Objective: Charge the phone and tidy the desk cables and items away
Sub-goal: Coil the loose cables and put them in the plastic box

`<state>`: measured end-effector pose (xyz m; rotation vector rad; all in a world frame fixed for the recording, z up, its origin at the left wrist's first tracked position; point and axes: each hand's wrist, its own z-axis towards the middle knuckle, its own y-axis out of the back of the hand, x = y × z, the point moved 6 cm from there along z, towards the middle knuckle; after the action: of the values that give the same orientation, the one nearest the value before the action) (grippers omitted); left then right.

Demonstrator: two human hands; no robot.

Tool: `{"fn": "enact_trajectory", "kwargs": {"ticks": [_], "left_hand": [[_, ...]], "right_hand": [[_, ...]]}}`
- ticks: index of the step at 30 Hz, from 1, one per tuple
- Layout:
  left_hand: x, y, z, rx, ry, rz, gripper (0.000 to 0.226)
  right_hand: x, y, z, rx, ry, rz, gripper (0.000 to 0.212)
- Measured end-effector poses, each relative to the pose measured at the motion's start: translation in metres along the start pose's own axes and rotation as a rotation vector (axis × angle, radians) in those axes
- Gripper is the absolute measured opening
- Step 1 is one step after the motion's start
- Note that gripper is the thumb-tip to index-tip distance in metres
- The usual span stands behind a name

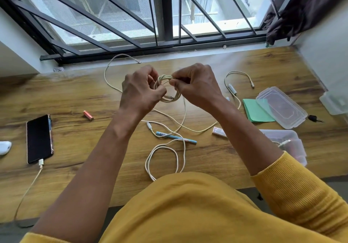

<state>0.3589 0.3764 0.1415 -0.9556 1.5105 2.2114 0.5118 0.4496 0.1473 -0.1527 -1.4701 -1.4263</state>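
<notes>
Hands work above a wooden desk [75,141] by a barred window: the left hand [140,92] grips a coiled cream cable [170,90], fingers curled round the loops, while the right hand [195,84] pinches the coil's top. Phone [39,139] lies at the left, a charging cable [35,178] plugged into it. Loose white cables [163,148], a blue pen [176,137], an orange battery [88,115] and a clear plastic lid [281,107] lie scattered nearby.
</notes>
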Motion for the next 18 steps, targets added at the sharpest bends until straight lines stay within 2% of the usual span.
{"fn": "enact_trajectory", "kwargs": {"ticks": [2, 5, 9, 14, 18], "left_hand": [[-0.004, -0.004, 0.0, 0.002, -0.039, 0.069, 0.006], [-0.001, -0.01, 0.0, 0.032, -0.033, 0.134, 0.022], [0.005, -0.009, -0.002, 0.053, 0.013, 0.1, 0.017], [0.012, -0.01, -0.004, 0.047, 0.082, 0.027, 0.022], [0.012, -0.011, -0.006, 0.011, 0.072, -0.007, 0.025]], "right_hand": [[0.0, 0.0, 0.0, 0.005, 0.008, 0.001, 0.008], [0.0, 0.0, -0.001, 0.009, 0.021, 0.006, 0.008], [-0.001, -0.003, -0.004, 0.019, 0.026, 0.018, 0.008], [-0.001, -0.003, -0.005, 0.009, 0.03, 0.021, 0.007], [0.002, -0.002, -0.004, 0.006, 0.04, 0.027, 0.008]]}}
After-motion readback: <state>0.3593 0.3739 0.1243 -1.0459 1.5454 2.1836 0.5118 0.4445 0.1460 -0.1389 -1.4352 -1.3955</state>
